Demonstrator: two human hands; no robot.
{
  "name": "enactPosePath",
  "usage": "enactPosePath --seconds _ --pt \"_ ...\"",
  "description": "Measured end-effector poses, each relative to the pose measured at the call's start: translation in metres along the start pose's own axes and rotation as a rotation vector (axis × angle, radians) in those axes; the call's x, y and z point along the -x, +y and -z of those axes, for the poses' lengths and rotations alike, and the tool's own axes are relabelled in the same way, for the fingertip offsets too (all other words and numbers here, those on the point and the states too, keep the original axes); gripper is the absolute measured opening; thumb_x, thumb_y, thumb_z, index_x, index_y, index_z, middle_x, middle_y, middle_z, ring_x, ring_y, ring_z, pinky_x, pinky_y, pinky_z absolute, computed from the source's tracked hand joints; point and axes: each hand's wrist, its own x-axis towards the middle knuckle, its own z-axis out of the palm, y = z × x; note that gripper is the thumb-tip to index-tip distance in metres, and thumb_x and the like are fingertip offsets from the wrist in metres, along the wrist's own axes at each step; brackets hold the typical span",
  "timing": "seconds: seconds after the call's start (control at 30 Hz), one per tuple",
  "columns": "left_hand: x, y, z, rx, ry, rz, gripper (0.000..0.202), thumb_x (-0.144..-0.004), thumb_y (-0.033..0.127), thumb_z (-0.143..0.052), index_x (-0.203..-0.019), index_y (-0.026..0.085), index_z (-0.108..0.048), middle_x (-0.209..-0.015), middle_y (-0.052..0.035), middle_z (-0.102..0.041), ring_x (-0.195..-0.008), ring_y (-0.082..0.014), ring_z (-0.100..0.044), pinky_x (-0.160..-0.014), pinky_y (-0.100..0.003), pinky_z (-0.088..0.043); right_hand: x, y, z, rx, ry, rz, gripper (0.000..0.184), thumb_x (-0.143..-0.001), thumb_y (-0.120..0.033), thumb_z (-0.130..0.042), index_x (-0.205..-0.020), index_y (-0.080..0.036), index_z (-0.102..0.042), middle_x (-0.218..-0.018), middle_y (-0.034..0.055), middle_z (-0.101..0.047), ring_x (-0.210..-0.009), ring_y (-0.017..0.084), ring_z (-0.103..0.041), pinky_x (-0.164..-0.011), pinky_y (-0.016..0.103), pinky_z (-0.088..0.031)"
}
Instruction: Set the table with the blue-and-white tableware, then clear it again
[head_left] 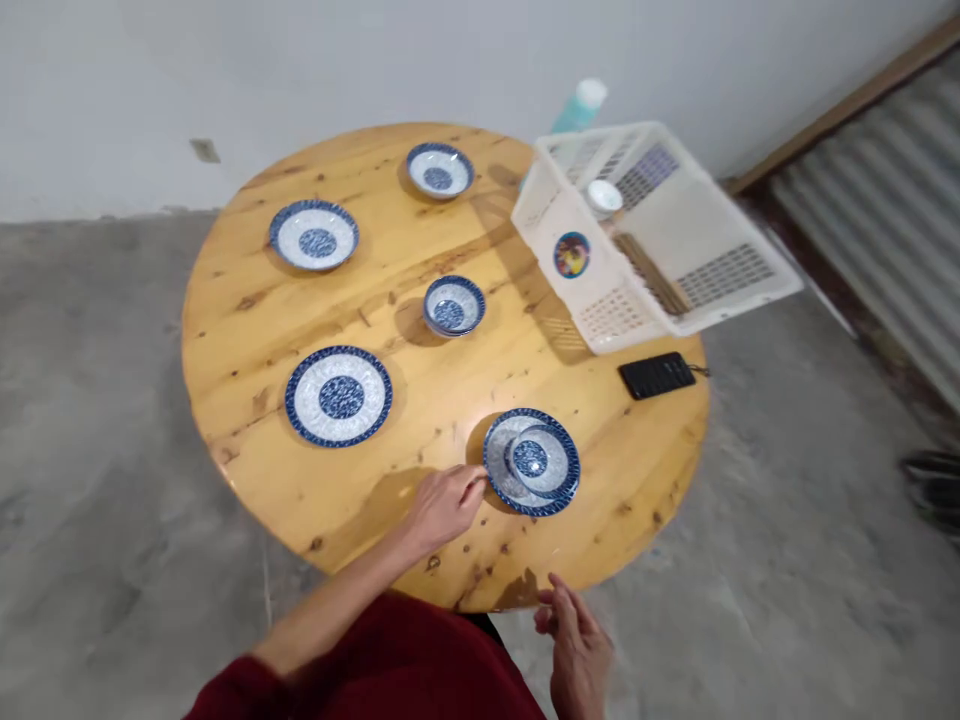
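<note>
Plate (498,448) with bowl (538,460) on it: just right of left hand (450,503), the nearer; fingers curled, can't tell if gripping. Right hand (577,640) empty, fingers parted.

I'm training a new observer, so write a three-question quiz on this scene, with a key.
1. True or false: the black rectangular phone lies outside the white plastic basket.
2. Which is nearest the bare left hand? (a) the turquoise white-capped bottle (b) the blue-and-white round plate bearing a blue-and-white round bowl (c) the phone
3. Fill in: the bare right hand visibly holds ____.

Key: 1. True. 2. b. 3. Nothing.
</note>
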Motion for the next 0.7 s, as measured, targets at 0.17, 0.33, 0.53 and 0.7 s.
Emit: enactPosePath --seconds 0.17,0.33,0.53,0.7 --pt "0.054 -0.036 0.008 -0.052 0.15 0.054 0.037 -0.094 0.033 -0.043 -0.113 0.023 -0.073 -0.113 -0.0066 -0.078 -0.103 -0.0226 -0.074 -0.092 -0.034 -0.058 0.005 0.002 -0.031 -0.182 -0.23 -0.028 0.054 -0.069 -0.063 -0.07 -0.095 -0.016 -0.073 -0.065 0.0018 -0.065 -0.049 0.015 -0.052 -0.048 0.029 -0.043" --pt "0.105 -0.061 0.008 -0.086 0.252 0.163 0.041 -0.09 0.046 -0.047 -0.108 0.023 -0.075 -0.1 -0.0079 -0.08 -0.088 -0.0238 -0.077 -0.079 -0.033 -0.062 -0.012 0.011 -0.018 -0.236 -0.257 0.021 0.054 -0.065 -0.062 -0.068 -0.09 -0.015 -0.072 -0.065 0.0036 -0.066 -0.047 0.015 -0.052 -0.047 0.029 -0.042" --pt "0.155 -0.039 -0.014 -0.056 0.276 0.289 0.051 -0.087 0.055 -0.043 -0.106 0.02 -0.075 -0.085 -0.0079 -0.079 -0.072 -0.0223 -0.075 -0.068 -0.03 -0.059 0.001 0.065 0.035 -0.245 -0.136 -0.065 0.053 -0.062 -0.058 -0.065 -0.092 -0.014 -0.071 -0.067 0.004 -0.067 -0.05 0.016 -0.055 -0.051 0.03 -0.045" --pt "0.206 -0.022 -0.037 -0.023 0.28 0.306 0.05 -0.083 0.057 -0.046 -0.099 0.021 -0.076 -0.08 -0.0065 -0.077 -0.066 -0.0212 -0.072 -0.067 -0.03 -0.058 0.025 0.095 0.046 -0.277 -0.17 -0.089 0.051 -0.06 -0.054 -0.062 -0.091 -0.015 -0.07 -0.066 0.0035 -0.067 -0.05 0.016 -0.056 -0.049 0.029 -0.044"
